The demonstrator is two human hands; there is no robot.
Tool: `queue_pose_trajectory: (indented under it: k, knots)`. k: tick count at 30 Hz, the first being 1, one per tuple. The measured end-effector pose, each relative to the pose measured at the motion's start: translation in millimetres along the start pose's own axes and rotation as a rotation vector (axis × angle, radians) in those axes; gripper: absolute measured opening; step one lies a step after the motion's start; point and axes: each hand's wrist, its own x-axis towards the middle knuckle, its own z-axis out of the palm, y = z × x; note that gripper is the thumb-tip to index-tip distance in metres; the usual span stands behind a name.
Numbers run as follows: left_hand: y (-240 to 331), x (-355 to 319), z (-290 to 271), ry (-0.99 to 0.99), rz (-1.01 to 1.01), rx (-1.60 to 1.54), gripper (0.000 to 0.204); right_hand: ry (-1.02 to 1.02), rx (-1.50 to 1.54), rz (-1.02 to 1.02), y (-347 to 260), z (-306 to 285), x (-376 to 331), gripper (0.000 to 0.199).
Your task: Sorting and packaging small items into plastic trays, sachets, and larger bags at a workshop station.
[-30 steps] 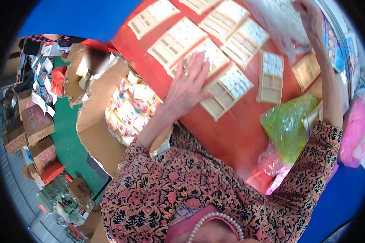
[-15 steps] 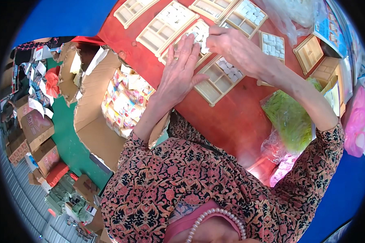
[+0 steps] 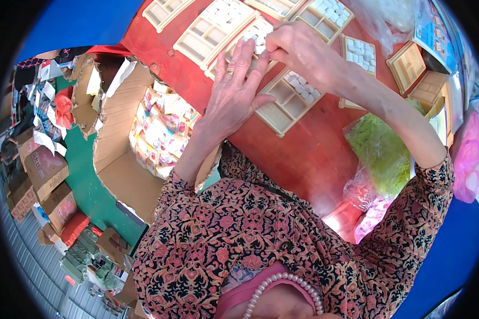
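A pale wooden compartment tray [image 3: 214, 65] lies partly under both hands, small white blocks [image 3: 257, 33] filling its far end. My left hand [image 3: 235, 87] rests over its near part, fingers stretched and slightly apart, a ring on one finger. Beside the white blocks, my right hand [image 3: 306, 56] is closed, with thumb and fingers pressed together; whatever the fingertips hold is hidden. Just nearer to me, another tray [image 3: 274, 123] has empty-looking compartments and more white blocks [image 3: 303, 89] at its right end.
Several similar trays, including one at the far left [image 3: 178, 50], stand on the red tabletop [image 3: 298, 154]. At right are a green plastic-wrapped bundle [image 3: 380, 151], an upright wooden tray [image 3: 405, 66] and a pink bag [image 3: 467, 159]. Left of the table, an open cardboard box [image 3: 120, 106] holds colourful packets.
My right hand has shifted slightly left and away from me, its fingers still pinched. My left hand stays spread over the tray. The whole view has shifted a little.
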Motion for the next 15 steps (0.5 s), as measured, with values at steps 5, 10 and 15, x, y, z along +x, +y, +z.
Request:
queue_pose_trajectory:
  k: [5,10,15]
  knots:
    - [-1,-2,1,0.005,0.013,0.030,0.076,-0.021,0.077,0.203,-12,-11,3,0.008]
    - [-1,-1,0,0.025,0.007,-0.029,0.078,-0.156,0.310,0.503,-8,-23,4,0.008]
    - [5,2,-4,-0.052,0.049,0.061,0.079,-0.128,0.356,0.577,-1,-33,1,0.011]
